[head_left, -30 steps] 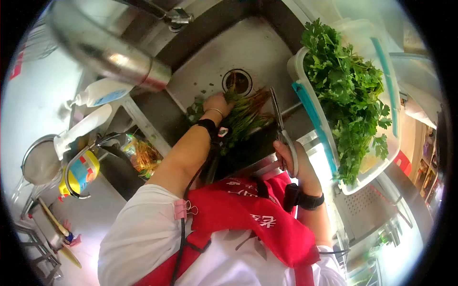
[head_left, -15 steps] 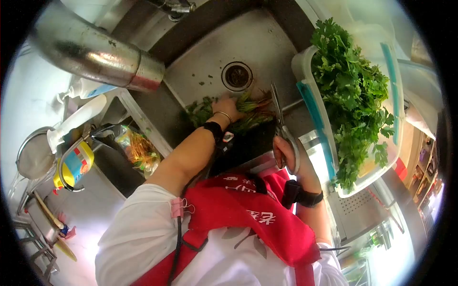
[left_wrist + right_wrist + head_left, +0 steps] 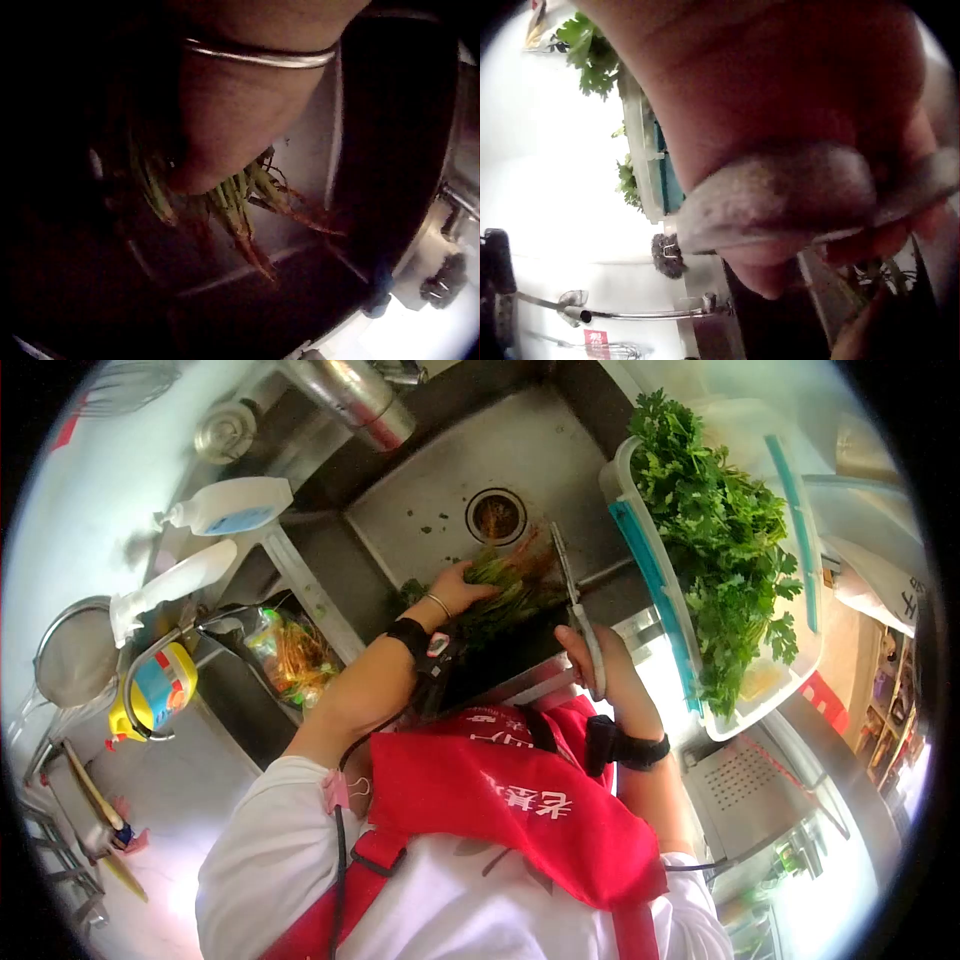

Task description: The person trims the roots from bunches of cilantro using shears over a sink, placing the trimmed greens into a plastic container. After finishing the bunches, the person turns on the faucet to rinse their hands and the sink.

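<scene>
In the sink, my left hand [image 3: 463,590] grips a bunch of leafy green stems [image 3: 510,585] with reddish-brown roots. The left wrist view shows the stems [image 3: 231,206] sticking out past the hand, root ends outward; the fingers are mostly hidden under it. To the right, my right hand [image 3: 605,660] holds a pair of scissors [image 3: 575,585] by the handles, blades pointing toward the far side of the sink beside the roots. One scissor handle [image 3: 780,187] loops round the hand in the right wrist view.
Right of the sink stands a clear container [image 3: 625,490] with blue-green clips, heaped with leafy greens [image 3: 710,550]. A round drain [image 3: 496,517] lies beyond the bunch. On the left are white bottles [image 3: 230,505], a strainer [image 3: 77,655], a yellow bottle [image 3: 160,690] and a bag of root trimmings [image 3: 290,660].
My left hand reached lower into the greens half a second ago; now it has the bunch, with roots turned more toward the drain. The scissors stay in my right hand. The head view has shifted.
</scene>
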A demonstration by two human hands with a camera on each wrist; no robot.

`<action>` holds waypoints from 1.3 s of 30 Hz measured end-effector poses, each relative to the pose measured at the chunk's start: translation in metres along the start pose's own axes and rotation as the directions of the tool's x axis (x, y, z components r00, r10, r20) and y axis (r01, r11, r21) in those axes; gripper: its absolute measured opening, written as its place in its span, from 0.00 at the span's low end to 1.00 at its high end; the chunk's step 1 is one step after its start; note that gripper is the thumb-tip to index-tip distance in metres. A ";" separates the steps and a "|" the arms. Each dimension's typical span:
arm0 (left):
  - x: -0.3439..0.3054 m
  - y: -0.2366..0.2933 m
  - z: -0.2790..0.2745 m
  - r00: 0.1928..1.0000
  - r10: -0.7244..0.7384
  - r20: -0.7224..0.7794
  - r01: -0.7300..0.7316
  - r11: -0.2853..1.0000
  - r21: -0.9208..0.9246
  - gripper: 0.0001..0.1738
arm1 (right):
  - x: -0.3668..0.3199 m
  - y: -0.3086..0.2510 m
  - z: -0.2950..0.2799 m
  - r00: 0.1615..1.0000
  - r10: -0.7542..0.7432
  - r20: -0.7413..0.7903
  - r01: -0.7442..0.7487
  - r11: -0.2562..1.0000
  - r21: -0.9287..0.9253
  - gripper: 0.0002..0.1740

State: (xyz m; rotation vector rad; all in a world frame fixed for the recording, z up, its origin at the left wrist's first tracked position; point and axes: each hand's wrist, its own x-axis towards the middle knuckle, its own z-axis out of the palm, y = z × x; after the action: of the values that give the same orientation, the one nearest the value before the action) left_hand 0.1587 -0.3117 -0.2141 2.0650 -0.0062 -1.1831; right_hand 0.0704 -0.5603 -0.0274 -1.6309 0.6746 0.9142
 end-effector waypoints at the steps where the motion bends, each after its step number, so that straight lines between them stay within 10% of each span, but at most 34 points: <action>1: -0.011 0.009 -0.007 0.999 -0.047 0.002 0.047 0.998 -0.046 0.50 | 0.003 0.008 0.004 0.999 -0.040 -0.030 0.037 0.997 -0.072 0.29; 9: -0.048 0.012 -0.026 0.997 -0.062 -0.044 0.043 0.938 -0.345 0.44 | -0.005 0.014 0.022 0.997 -0.073 0.000 0.072 0.979 -0.190 0.30; 15: -0.130 0.090 -0.057 0.991 -0.083 0.103 0.129 0.776 -0.618 0.29 | 0.015 -0.008 0.069 0.884 -0.374 -0.281 0.364 0.927 -0.089 0.38; 18: -0.146 0.083 -0.059 0.996 0.064 0.066 0.000 0.725 -0.689 0.27 | 0.044 -0.011 0.096 0.815 -0.471 -0.337 0.499 0.867 -0.003 0.22; 29: -0.240 0.083 -0.093 0.877 0.475 -0.075 -0.385 0.600 -0.701 0.27 | -0.034 -0.085 0.138 0.788 -0.577 -0.215 0.616 0.736 0.281 0.17; 32: -0.267 0.063 -0.114 0.834 0.552 -0.001 -0.250 0.376 -0.892 0.27 | -0.051 -0.101 0.165 0.730 -0.655 -0.195 0.681 0.670 0.296 0.15; 39: -0.363 0.016 -0.152 0.702 0.542 -0.462 -0.710 0.581 -0.398 0.26 | -0.100 -0.140 0.252 0.656 -0.755 -0.025 0.676 0.572 0.465 0.15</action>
State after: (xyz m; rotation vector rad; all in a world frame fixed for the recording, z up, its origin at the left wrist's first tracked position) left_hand 0.0691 -0.1064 0.1095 1.4723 -0.2277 -0.3412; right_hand 0.0746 -0.2846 0.1042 -1.2078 0.0208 0.2480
